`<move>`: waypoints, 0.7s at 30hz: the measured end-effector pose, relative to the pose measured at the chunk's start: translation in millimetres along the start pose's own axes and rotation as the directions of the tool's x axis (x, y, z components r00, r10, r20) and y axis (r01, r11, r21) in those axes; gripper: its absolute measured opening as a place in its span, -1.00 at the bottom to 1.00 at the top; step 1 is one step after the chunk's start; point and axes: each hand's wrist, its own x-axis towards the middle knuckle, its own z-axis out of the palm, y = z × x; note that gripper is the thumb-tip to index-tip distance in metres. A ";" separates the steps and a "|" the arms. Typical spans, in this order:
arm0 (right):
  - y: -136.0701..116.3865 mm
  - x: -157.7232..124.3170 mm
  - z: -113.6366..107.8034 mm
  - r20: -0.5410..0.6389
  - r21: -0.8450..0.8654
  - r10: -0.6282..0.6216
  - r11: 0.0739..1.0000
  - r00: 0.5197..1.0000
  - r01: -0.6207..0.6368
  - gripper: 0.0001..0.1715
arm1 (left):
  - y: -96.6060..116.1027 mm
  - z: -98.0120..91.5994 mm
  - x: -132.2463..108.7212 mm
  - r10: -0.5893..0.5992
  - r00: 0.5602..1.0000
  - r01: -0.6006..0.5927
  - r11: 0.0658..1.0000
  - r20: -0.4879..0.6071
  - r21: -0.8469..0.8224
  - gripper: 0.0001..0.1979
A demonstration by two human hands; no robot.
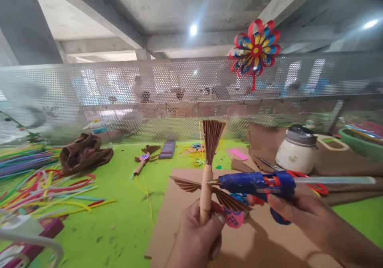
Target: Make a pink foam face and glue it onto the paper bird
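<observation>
Upright in my left hand (200,232) is a paper craft figure (206,188): a tan paper tube with a pleated brown fan on top and pleated wings at both sides. My fingers and thumb wrap round its lower end. My right hand (311,216) grips a blue hot glue gun (254,182) that points left, with a clear glue stick (338,180) sticking out of its back. The nozzle tip meets or nearly meets the tube's middle. Beneath lies a brown cardboard sheet (170,216), with a pink paper piece (235,219) just right of my left hand.
Fuzzy pipe cleaners (54,188) cover the left of the green table. A similar craft figure (143,158), a phone (167,150) and yellow scraps lie farther back. At right stand a white jug (296,150) and a green basket (362,144). A perforated metal screen (179,88) rises behind.
</observation>
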 end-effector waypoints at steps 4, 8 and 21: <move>-0.9 1.9 0.0 0.013 0.020 -0.025 0.999 1.000 0.025 -0.72 | -0.2 -0.4 -2.5 0.055 0.998 -0.055 0.998 0.026 0.012 -0.68; 3.8 -0.1 -0.4 0.044 0.033 -0.031 0.999 0.999 0.029 -0.70 | 1.2 0.2 -3.8 0.064 0.997 -0.065 0.998 0.034 0.017 -0.71; 15.1 -0.4 3.1 0.042 -0.124 -0.104 0.986 0.994 0.109 -0.59 | 3.1 6.1 -7.1 0.081 0.996 -0.082 0.997 0.048 0.005 -0.80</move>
